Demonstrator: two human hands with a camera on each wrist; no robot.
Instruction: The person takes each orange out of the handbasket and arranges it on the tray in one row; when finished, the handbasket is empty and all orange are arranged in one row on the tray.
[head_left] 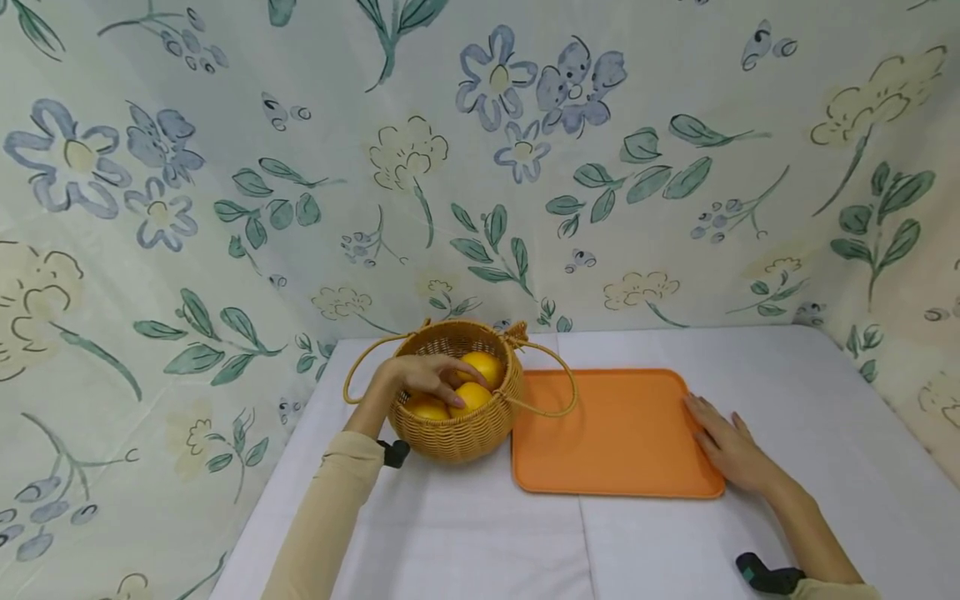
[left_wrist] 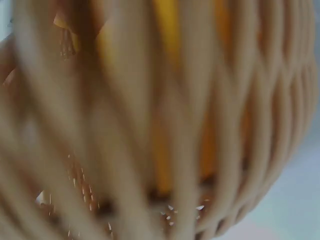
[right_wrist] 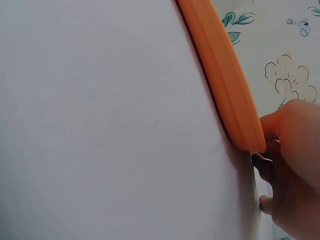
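Note:
My left hand [head_left: 429,375] reaches down into a round wicker basket [head_left: 450,440] at the left of the table. Its thumb and fingers span the top of a yellow-orange fruit, an orange by its look [head_left: 472,400]. Two more oranges, one behind [head_left: 483,365] and one at the left [head_left: 426,407], lie in the same basket. Blurred wicker [left_wrist: 187,125] fills the left wrist view, with yellow and orange showing through the gaps. My right hand [head_left: 731,446] rests at the right edge of a flat orange tray [head_left: 611,433], fingers fairly straight against the rim near the front corner.
Two thin looped handles, left [head_left: 360,362] and right [head_left: 566,379], stick out from the basket; the right one overhangs the tray's left edge. A white cloth [head_left: 480,533] covers the table. Floral fabric [head_left: 525,208] hangs behind it and at both sides.

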